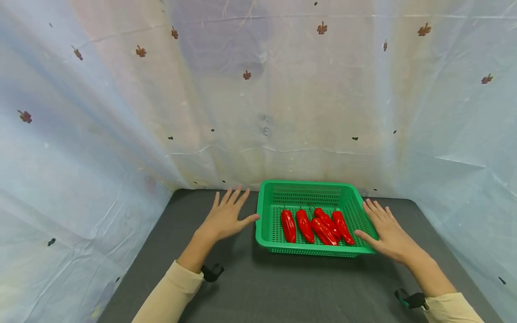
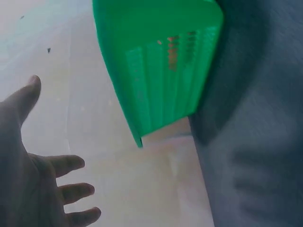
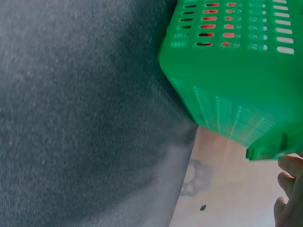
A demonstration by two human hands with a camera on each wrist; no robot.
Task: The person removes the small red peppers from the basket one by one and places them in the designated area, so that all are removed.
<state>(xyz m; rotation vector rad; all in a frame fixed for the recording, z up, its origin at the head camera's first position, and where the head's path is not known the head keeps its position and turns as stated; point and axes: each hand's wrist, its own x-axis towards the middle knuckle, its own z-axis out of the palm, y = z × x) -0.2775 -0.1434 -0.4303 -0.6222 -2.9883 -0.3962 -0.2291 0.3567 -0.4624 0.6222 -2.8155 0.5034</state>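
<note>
A green perforated plastic basket (image 1: pixel 311 247) stands on the dark table, with several shiny red chili peppers (image 1: pixel 288 225) lying in it, their thin stems toward the back. To its left is my left hand (image 1: pixel 226 220), fingers spread, the thumb tip close to the left rim. In the left wrist view a gap separates this hand (image 2: pixel 45 189) from the basket wall (image 2: pixel 161 85). My right hand (image 1: pixel 389 235) is at the right rim with extended fingers, its thumb over the corner. From the right wrist view, I cannot tell whether its fingers (image 3: pixel 289 182) touch the rim.
The dark grey tabletop (image 1: pixel 299 291) extends in front of the basket and to both sides. Pale plastic sheeting (image 1: pixel 307 98) with brown leaf-like marks hangs behind the table and along its sides. A dark strap mount (image 1: pixel 212 272) sits on the left wrist.
</note>
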